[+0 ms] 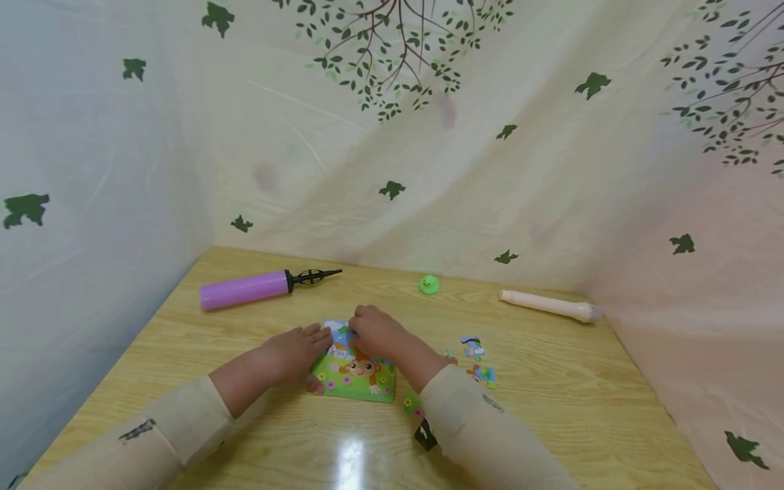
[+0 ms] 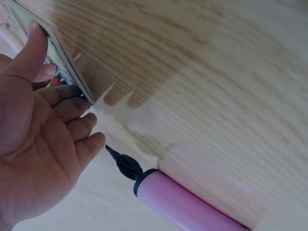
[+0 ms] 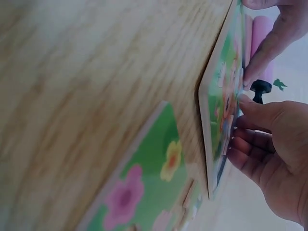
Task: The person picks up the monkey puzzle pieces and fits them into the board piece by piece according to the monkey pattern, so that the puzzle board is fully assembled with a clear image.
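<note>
A picture puzzle board with a monkey and flowers lies on the wooden table. My left hand rests along its left side, fingers extended and thumb near the lower corner. In the left wrist view, the thumb and fingertips of the left hand touch the board's edge. My right hand touches the upper part of the board, fingers bent. The right wrist view shows the right hand with thumb and fingertips at the board's surface; any piece under them is hidden.
Loose puzzle pieces lie to the right, one flowered piece close to the right wrist. A purple pump lies back left, a green duck toy back centre, a pale tube back right. A black object sits by the right sleeve.
</note>
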Demonstrator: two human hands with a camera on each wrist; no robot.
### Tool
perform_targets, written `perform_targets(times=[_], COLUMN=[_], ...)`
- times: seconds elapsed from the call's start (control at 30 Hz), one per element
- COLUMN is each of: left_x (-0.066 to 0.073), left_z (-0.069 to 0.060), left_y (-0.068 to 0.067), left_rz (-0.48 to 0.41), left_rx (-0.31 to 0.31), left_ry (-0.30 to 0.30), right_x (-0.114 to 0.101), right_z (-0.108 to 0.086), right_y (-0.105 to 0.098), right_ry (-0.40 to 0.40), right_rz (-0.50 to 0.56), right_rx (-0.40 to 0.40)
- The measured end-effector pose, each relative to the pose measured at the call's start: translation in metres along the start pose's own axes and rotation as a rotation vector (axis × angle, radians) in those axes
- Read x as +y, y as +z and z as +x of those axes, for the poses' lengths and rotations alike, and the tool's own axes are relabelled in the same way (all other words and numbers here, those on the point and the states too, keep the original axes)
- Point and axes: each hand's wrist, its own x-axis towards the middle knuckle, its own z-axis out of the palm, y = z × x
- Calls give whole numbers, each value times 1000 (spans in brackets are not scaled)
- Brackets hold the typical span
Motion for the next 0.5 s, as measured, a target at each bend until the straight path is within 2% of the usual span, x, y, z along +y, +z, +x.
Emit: perform_targets(times=[0.2, 0.3, 0.5], left_x=[0, -1, 0], left_z=[0, 0, 1], left_y=[2, 3, 2], left_rz=[12, 26, 36], left_rx=[1, 5, -4], left_ry=[4, 6, -3], right_x=[12, 26, 62], right_z=[-9, -16, -33], right_y=[-5, -7, -13], right_ry=[-37, -30, -6], right_rz=[167, 241, 250], right_rx=[3, 46, 161])
